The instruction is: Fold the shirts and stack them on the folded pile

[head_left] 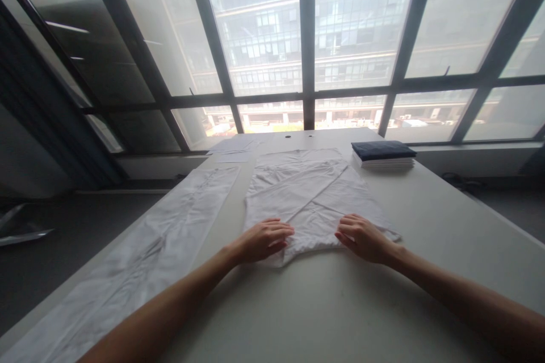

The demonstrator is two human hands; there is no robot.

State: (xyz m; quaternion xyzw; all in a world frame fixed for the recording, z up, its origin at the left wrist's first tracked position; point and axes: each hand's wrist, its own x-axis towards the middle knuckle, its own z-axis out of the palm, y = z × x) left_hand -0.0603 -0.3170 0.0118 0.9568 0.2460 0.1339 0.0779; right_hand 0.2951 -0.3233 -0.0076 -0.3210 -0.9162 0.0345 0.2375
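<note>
A white cloth (304, 187), wrinkled and with a diagonal fold across it, lies on the table in front of me. It looks like a garment, but its exact kind does not show. At its near left corner, my left hand (266, 240) has its fingers and thumb closed on the edge. My right hand (361, 238), fingers curled, pinches the near edge further right. Between the two hands that edge is bunched and slightly rolled. The fingertips are partly hidden against the fabric.
A long white cloth (170, 238) stretches along the table's left side. White sheets (234, 147) lie at the far left. At the far right a dark blue folded cloth (383, 150) rests on a white stack (387, 164). Large windows stand behind the white table (323, 312).
</note>
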